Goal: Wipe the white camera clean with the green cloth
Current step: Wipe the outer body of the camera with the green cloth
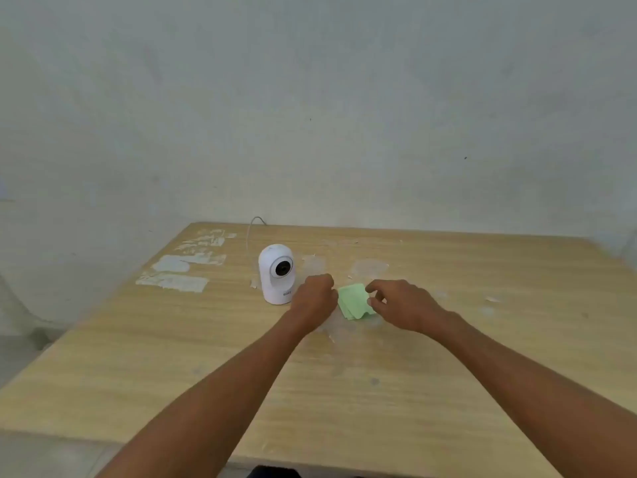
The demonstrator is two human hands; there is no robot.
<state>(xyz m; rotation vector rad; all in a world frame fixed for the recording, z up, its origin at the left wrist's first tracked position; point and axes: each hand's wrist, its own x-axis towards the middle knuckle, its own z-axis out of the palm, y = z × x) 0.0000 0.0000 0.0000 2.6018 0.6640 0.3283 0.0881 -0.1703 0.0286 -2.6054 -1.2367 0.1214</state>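
Pale colours on a light wood-grain table.
Camera [275, 274] is glossy white with a black round lens ringed in grey; folded cloth [355, 301] is pale mint green; table [344, 391] is tan with streaked grain and whitish torn patches; wall [310, 98] is plain grey-white.

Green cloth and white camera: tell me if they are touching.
Apart. The head view shows the green cloth lying on the table to the right of the white camera, with the left hand and bare wood between them.
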